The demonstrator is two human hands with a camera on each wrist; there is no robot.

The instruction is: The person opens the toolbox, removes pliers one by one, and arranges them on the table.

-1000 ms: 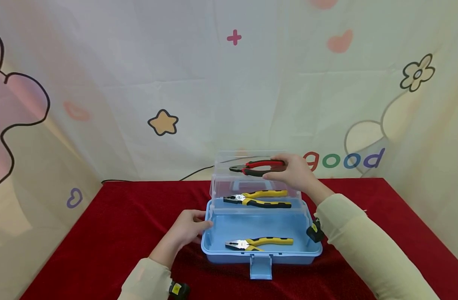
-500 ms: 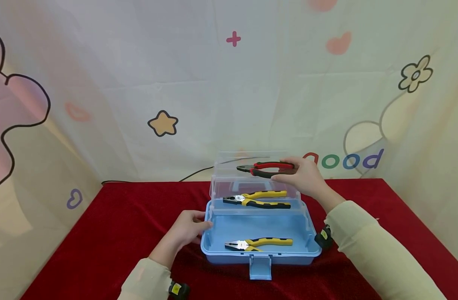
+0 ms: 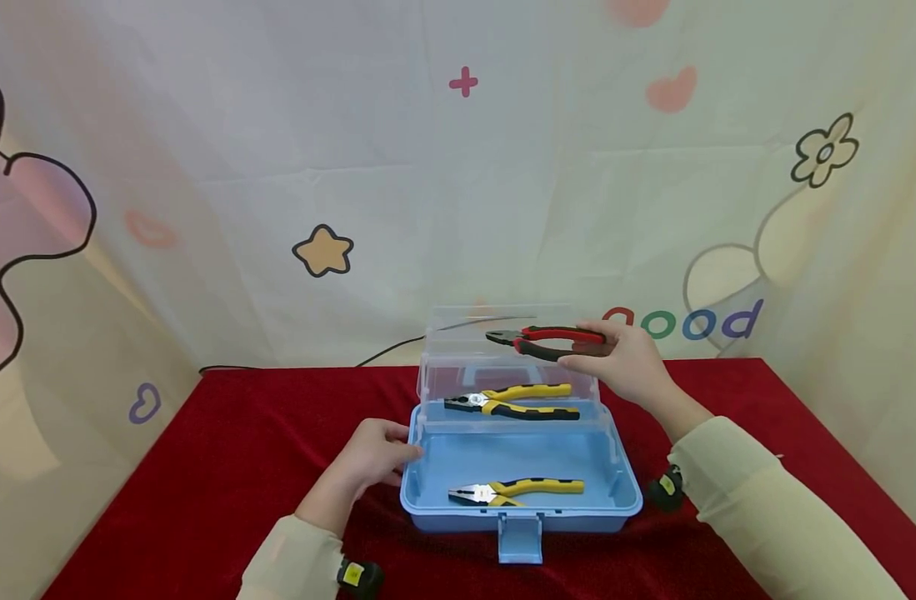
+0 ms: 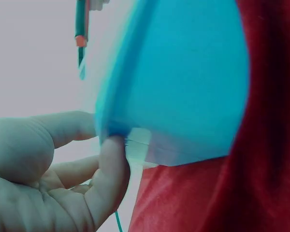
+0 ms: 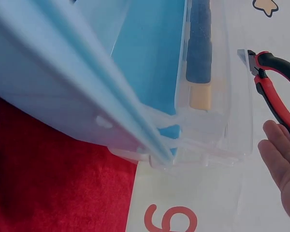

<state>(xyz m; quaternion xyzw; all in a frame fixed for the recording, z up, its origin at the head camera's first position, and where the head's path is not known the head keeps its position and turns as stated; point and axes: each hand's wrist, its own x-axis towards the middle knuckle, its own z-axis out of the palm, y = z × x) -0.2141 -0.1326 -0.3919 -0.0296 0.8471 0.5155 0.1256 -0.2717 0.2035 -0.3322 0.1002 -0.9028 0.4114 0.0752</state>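
Above the clear upper part of a blue toolbox (image 3: 458, 522), my right hand (image 3: 624, 362) grips red-and-black pliers (image 3: 531, 337) by their handles, the metal nose pointing left. The right wrist view shows the same pliers (image 5: 262, 72) in the air beside the clear plastic, with fingertips at a handle. My left hand (image 3: 375, 454) pinches the toolbox's left rim; in the left wrist view, thumb and finger stand on either side of that blue rim (image 4: 111, 111). Yellow-and-black pliers (image 3: 495, 403) lie in the clear tray. Another yellow-handled pair (image 3: 488, 493) lies in the bottom, its lower handle partly hidden by the front wall.
The toolbox's clear lid (image 3: 437, 367) stands raised at the back, and its blue latch (image 3: 520, 540) hangs down in front. Red cloth (image 3: 277, 433) covers the table. Behind it hangs a printed curtain (image 3: 382, 200), with a thin black cable (image 3: 390, 350) running along its foot.
My right hand has drifted to the right with the red-and-black pliers, sinking slightly in the head view. The left hand keeps its hold on the toolbox rim.
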